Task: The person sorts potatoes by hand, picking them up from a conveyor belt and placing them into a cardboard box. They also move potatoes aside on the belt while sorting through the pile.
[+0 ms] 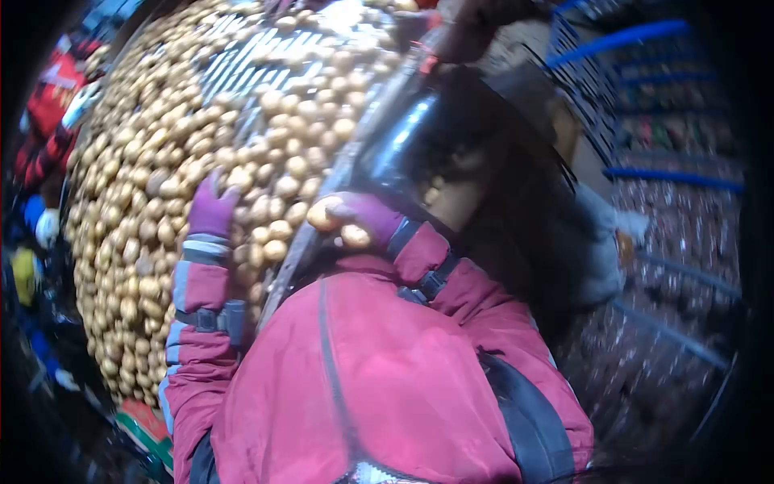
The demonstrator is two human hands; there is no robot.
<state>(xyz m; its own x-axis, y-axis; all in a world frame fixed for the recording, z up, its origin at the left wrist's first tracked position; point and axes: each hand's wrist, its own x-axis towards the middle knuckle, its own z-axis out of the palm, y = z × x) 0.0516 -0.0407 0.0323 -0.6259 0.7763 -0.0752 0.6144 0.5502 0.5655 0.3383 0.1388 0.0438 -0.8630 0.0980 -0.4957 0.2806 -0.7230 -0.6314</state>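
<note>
Pale yellow potatoes (133, 242) lie in a thick layer across a wide sorting table. My left hand (213, 208), in a purple glove, is over the pile with its thumb and fingers apart and nothing between them. At the table's near side, my right hand (371, 214), gloved the same way, is closed round a potato (323, 214). Just under that hand shows a second potato (355, 236), beyond the table's edge rail (292, 266).
Bare slats (250, 64) show through the potatoes at the far end. Right of the rail stands a dark, shiny bin or bag (407, 133). Blue-edged crates (601, 105) and stacked net sacks (677, 234) fill the right side. People in work clothes (52, 113) line the left side.
</note>
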